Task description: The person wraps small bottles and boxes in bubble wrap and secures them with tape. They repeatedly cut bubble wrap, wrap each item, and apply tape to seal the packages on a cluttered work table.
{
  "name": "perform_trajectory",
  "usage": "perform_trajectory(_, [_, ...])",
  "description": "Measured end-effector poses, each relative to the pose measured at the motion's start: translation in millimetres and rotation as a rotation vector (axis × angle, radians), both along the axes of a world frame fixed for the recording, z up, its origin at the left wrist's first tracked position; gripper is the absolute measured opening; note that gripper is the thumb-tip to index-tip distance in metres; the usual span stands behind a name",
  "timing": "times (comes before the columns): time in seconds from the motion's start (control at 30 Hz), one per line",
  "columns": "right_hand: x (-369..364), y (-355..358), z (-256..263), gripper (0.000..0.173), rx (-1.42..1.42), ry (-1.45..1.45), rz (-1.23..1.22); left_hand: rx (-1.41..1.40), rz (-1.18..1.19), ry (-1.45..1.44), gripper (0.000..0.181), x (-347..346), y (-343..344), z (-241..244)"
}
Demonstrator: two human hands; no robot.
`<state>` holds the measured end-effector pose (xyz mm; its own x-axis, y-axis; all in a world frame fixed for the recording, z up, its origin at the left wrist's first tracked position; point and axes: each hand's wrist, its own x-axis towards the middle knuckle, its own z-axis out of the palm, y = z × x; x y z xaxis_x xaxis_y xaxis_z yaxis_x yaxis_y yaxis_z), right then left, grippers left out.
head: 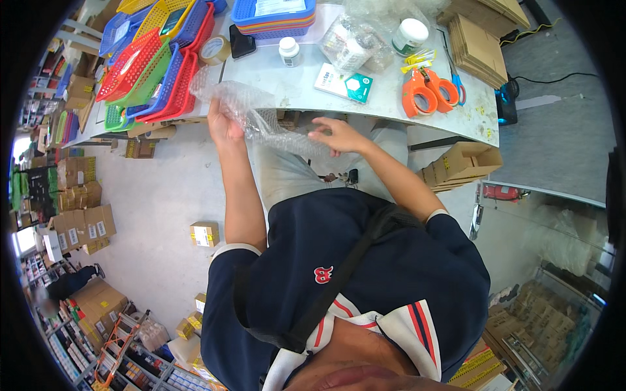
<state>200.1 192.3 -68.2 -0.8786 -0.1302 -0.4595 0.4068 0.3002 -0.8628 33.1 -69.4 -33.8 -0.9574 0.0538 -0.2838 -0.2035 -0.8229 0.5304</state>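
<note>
A sheet of clear bubble wrap [264,119] stretches over my lap at the table's front edge. My left hand [225,124] grips its left part, with the fingers partly behind the plastic. At the other end, my right hand [337,134] is beside or on the sheet, fingers spread; whether it grips the film I cannot tell. On the table beyond lie a white-capped bottle [289,52], a flat white and green box [343,83], and a bubble-wrapped bundle [349,46]. A larger white-lidded jar [410,36] stands behind them.
Stacked coloured plastic baskets [146,73] crowd the left of the table. A tape roll [215,51] and a black phone [242,41] lie near them. Orange tape dispensers [428,93] and blue-handled scissors [458,85] lie on the right. Flat cardboard [477,51] is stacked behind; an open carton [464,163] sits below.
</note>
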Motion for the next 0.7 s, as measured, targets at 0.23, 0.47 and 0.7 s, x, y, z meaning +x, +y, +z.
perform_trajectory(0.23, [-38.9,-39.3,28.1,0.089,-0.003,0.211,0.174,0.279,-0.193,0.286,0.037,59.9,-10.3,86.9])
perform_trajectory(0.47, [-45.8,-10.7,40.6,0.02,-0.032,0.495,0.04,-0.031,0.088,0.324,0.034,48.6,-31.1,106.0])
perform_trajectory(0.7, [-5.1,63.1,187.0,0.018,0.607,0.589,-0.13,-0.16,0.186,0.34,0.036,47.4,-46.4,69.8])
